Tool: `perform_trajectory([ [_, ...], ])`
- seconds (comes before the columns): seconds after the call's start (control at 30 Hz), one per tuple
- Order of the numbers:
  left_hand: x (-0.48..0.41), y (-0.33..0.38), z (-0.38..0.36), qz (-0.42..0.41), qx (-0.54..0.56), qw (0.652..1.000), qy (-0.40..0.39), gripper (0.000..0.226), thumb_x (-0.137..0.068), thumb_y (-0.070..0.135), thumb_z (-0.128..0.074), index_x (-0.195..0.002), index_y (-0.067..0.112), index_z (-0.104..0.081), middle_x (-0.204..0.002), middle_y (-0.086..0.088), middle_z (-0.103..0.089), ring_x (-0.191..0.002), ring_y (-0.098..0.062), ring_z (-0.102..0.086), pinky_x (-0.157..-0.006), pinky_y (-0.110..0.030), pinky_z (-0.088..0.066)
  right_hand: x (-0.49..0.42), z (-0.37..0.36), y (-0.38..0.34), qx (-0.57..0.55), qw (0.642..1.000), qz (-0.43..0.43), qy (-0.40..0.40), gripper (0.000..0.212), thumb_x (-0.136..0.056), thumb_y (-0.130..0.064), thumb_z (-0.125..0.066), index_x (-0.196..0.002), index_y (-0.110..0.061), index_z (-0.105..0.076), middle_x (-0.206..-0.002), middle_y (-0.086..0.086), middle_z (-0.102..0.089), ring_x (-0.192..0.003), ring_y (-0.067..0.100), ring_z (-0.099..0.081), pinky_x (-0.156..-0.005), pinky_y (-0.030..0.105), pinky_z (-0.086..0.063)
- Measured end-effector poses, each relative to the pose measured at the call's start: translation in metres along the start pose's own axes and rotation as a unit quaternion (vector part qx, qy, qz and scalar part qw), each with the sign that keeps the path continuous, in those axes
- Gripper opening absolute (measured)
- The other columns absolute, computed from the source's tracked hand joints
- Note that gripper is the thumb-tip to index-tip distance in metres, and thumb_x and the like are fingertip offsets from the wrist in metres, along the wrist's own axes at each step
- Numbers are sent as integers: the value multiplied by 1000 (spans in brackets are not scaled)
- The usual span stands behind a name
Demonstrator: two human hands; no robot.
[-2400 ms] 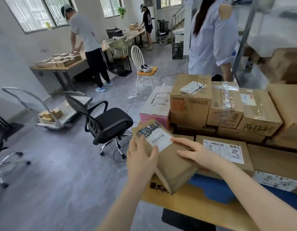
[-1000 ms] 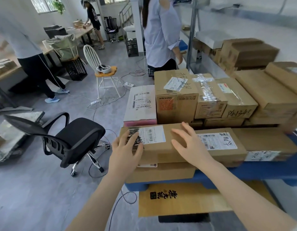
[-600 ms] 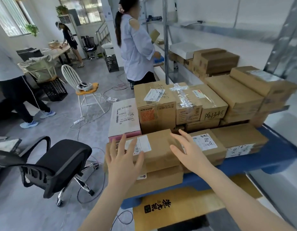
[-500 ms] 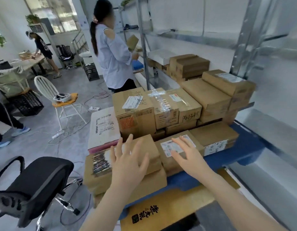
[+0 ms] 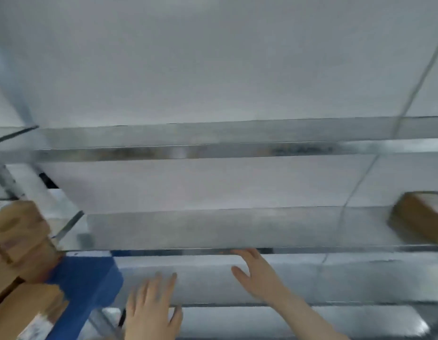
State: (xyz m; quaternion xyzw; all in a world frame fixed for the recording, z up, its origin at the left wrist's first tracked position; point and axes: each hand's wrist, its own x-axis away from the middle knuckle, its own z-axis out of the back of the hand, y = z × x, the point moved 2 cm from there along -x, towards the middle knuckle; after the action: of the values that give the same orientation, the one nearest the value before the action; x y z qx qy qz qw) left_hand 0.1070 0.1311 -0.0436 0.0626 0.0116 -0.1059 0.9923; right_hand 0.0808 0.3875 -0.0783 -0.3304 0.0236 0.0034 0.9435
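Empty hands before a metal shelf [image 5: 213, 231]
Left hand [image 5: 151, 307] and right hand [image 5: 256, 276] are released, fingers spread, just below the shelf's front edge; a box [image 5: 419, 217] sits at the shelf's right end.

The one camera, worn on the person's head, is looking forward from close up at the metal shelf [image 5: 213, 231] and white wall [image 5: 213, 57], catching the left hand [image 5: 151, 312] and right hand [image 5: 258, 277] low down, boxes [image 5: 19, 231] crowding its left edge.
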Motion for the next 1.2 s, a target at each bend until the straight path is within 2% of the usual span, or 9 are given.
perform_trajectory([
  [0.13,-49,112,-18,-82,-6,997,0,64,-60,48,-39,-102,16,-76,-104,-18,-70,-88,-44,-68,-69,-64,-51,23,87,108,10,994,-94,63,45,-95,-41,-47,-138,-28,-41,-139,-7,-38,-118,11,-49,-94,25,-42],
  [0.2,-71,174,-30,-107,-2,994,-27,59,-68,45,-45,-116,20,-70,-121,-18,-64,-104,-42,-64,-83,-63,-49,33,127,160,6,987,-138,85,44,-94,-38,-49,-137,-30,-42,-139,-8,-38,-106,9,-55,-88,21,-42],
  [0.27,-95,241,-56,-101,-5,995,-22,60,-86,48,-41,-145,42,-29,-155,-6,-28,-140,-30,-32,-111,-53,-27,40,166,213,6,981,-166,97,43,-94,-38,-49,-136,-32,-41,-139,-11,-36,-102,9,-56,-84,17,-39],
  [0.33,-118,308,-83,-103,32,994,-32,66,-90,58,-34,-146,49,1,-160,7,-2,-147,-19,-6,-117,-41,-11,45,204,265,11,978,-180,106,44,-94,-39,-48,-137,-32,-40,-141,-10,-36,-108,12,-55,-89,19,-40],
  [0.47,-140,429,-108,-142,64,987,-48,68,-92,57,-35,-148,44,1,-160,5,-3,-146,-19,-9,-117,-39,-12,57,273,349,8,971,-210,118,44,-95,-38,-49,-137,-30,-40,-144,-5,-35,-117,17,-52,-99,26,-40],
  [0.63,-162,519,-107,-183,91,978,-40,68,-92,57,-36,-148,41,-1,-159,4,-6,-145,-20,-12,-117,-39,-14,74,342,422,10,956,-250,152,42,-94,-41,-48,-135,-35,-39,-143,-7,-36,-117,14,-49,-94,20,-41],
  [0.9,-186,596,-115,-235,105,964,-66,66,-93,53,-38,-149,39,-6,-158,2,-9,-144,-22,-14,-115,-41,-15,82,396,477,51,931,-299,201,46,-92,-40,-47,-136,-36,-39,-146,-5,-31,-117,18,-51,-93,34,-48],
  [1.03,-189,623,-130,-265,98,957,-72,67,-93,55,-36,-149,40,-3,-158,2,-7,-144,-22,-14,-115,-41,-15,73,412,501,66,925,-313,204,47,-91,-41,-47,-136,-35,-39,-146,-8,-28,-114,16,-51,-83,34,-52],
  [1.2,-188,654,-150,-259,97,957,-83,67,-91,58,-35,-148,43,-2,-159,5,-6,-144,-20,-14,-115,-40,-15,56,427,542,85,927,-317,181,48,-92,-37,-48,-139,-31,-38,-150,-2,-23,-121,21,-45,-90,36,-50],
])
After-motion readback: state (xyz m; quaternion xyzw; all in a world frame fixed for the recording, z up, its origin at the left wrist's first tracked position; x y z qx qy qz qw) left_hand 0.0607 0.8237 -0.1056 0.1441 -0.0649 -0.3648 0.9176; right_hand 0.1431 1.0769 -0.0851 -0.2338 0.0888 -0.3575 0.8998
